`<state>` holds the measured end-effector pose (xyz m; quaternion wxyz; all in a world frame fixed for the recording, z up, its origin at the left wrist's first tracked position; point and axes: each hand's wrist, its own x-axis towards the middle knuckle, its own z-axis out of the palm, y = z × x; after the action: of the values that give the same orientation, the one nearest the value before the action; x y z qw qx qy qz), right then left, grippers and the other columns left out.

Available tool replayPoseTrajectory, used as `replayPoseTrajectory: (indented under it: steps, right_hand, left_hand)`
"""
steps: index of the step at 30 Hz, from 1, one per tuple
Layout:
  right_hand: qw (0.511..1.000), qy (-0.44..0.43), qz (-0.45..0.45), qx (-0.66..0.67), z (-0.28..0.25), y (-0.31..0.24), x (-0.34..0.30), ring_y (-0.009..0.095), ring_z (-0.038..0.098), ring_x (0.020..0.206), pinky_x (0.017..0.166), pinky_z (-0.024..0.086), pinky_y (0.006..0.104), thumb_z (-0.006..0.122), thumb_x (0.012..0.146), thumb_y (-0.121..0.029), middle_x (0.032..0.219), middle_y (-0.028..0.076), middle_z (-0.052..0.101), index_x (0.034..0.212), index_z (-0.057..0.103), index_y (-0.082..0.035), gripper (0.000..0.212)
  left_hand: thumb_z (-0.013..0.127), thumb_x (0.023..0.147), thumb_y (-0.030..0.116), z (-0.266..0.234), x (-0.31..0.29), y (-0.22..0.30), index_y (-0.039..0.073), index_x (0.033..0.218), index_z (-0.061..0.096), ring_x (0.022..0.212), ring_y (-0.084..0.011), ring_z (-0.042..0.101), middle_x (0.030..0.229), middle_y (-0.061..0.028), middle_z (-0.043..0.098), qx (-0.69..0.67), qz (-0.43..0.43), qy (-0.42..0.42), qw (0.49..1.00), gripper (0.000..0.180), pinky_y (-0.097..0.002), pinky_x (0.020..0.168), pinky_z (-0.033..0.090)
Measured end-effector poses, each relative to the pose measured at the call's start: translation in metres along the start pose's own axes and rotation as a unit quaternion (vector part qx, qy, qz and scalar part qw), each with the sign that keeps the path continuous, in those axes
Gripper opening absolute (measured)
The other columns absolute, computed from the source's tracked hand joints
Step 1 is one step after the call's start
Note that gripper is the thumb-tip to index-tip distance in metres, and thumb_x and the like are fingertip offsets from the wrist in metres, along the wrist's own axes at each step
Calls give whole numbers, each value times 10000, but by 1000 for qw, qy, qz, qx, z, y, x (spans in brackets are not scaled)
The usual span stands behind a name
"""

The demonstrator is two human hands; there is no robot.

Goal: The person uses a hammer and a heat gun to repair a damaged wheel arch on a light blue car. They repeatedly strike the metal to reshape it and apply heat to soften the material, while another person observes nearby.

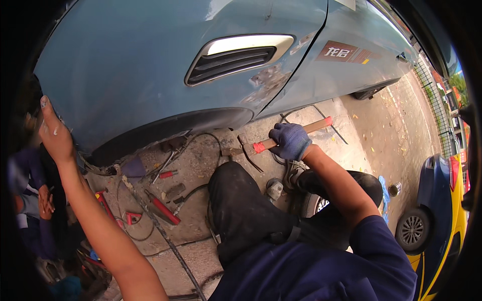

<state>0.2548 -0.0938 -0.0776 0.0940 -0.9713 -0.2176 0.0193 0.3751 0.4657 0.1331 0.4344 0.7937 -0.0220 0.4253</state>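
Right hand (291, 142) clenched round wooden-handled tool (316, 126) | left hand (56, 134), 9 o'clock, at car (145, 75), grip unclear | grey ground (197, 163): red tool (163, 208), 8 o'clock | parked car (436, 193), 4 o'clock

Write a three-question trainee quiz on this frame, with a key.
1. Which of the person's hands is gloved?
2. True or false: the left hand rests flat on the ground.
3. The handle of the held long-handled tool ends in which colour: A) green, B) red, C) white?

Key:
1. The right hand.
2. False; it is at the edge of the blue-grey car panel.
3. B.
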Motion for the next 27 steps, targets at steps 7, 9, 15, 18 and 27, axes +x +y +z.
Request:
replayPoseTrajectory:
  steps: [7,9,15,18,27]
  right_hand:
    - [974,-149,-59,-163,-86,34,-26,399,726,923,774,574,542,758,826,-366,935,164,711,903,732,-93,285]
    - [979,-140,-62,-137,-106,28,-40,403,710,901,778,573,527,795,829,-377,912,162,694,911,723,-80,316]
    - [994,-58,-89,-37,-124,-22,-36,414,687,798,695,550,522,773,901,-575,877,151,652,1008,695,-98,496]
    - [994,9,-103,-35,-119,-46,-13,408,694,786,684,557,503,750,898,-644,907,156,676,1065,679,-103,570]
    - [984,93,-148,-40,-121,-66,36,408,694,775,664,550,506,734,935,-607,916,161,675,1114,667,-73,567]
  left_hand:
    - [528,1136,528,3,-5,10,-2,700,479,617,-100,410,617,19,417,31,-13,32,999,688,-363,577,331]
    - [533,1135,523,5,-7,12,15,679,448,598,-95,391,608,24,413,26,18,36,999,688,-357,561,313]
    - [508,1110,615,6,-6,16,21,601,447,555,-117,413,548,-1,426,30,32,31,999,785,-352,545,330]
    - [505,1106,622,4,-4,16,6,607,482,551,-127,431,547,-14,443,35,-1,23,999,793,-356,550,348]
    - [502,1160,467,2,-4,10,72,711,450,621,-64,384,645,55,422,44,-11,0,999,600,-319,567,295]
